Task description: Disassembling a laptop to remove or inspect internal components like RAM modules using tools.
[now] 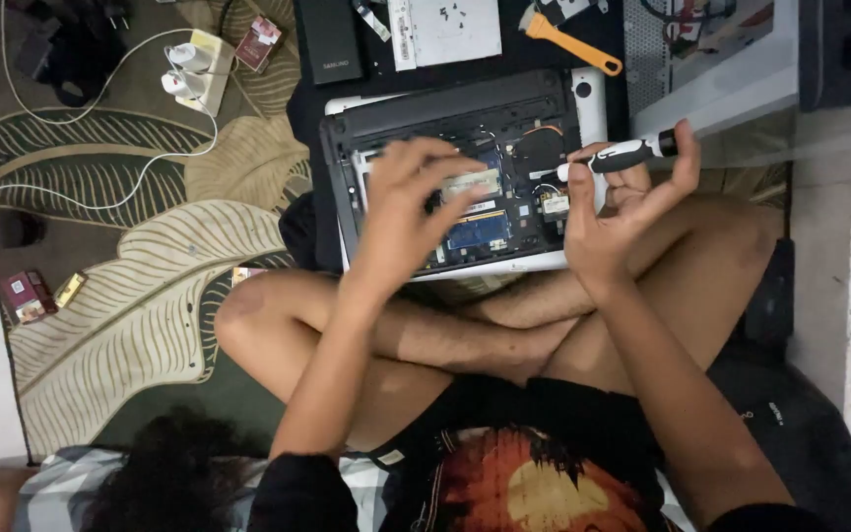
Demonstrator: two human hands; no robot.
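A person sits cross-legged with an opened laptop (pixel 465 187) resting at their knees. The right hand (pixel 622 212) grasps a screwdriver (pixel 622 155), its long axis lying level, tip pointing left toward the exposed circuit boards. The left hand (pixel 406 212), fingers spread and holding nothing, hovers nearer, directly over the memory module (pixel 473 181).

**What the person wears**

Black T-shirt (pixel 534 473) w/ short sleeves and an orange-yellow print on the chest, design cut off at the frame edge, maybe a sun. Bare forearms and legs; left hand (pixel 401 212) and right hand (pixel 613 212) w/o gloves.
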